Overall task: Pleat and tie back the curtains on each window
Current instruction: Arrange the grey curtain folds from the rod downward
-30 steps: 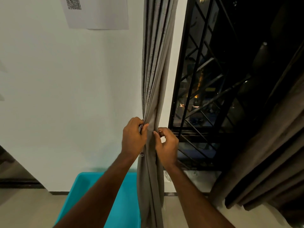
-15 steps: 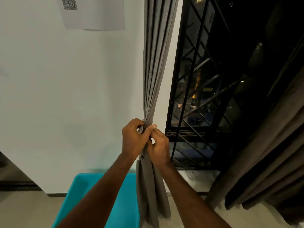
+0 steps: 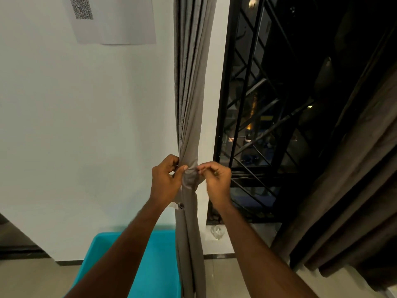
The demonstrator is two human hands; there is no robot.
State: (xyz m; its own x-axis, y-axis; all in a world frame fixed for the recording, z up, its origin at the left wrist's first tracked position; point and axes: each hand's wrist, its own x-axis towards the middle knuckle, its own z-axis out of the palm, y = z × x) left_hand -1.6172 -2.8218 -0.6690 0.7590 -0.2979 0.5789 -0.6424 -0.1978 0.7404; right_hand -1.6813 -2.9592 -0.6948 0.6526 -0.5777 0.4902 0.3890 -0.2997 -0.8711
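1. Left hand (image 3: 166, 181): fingers curled, thumb pressed against the gathered curtain (image 3: 190, 104) at the tie band (image 3: 190, 179); it grips the fabric's left side.
2. Right hand (image 3: 217, 179): thumb and forefinger pinched together at the band's right edge; whether they hold cloth cannot be told.
3. Curtain hangs pleated between wall (image 3: 86, 125) and window grille (image 3: 268, 115), cinched at the band.
4. Paper sheet (image 3: 111, 18) on wall bears a printed code, unreadable.
5. Turquoise bin (image 3: 154, 265) stands below; second dark curtain (image 3: 354, 179) at right.
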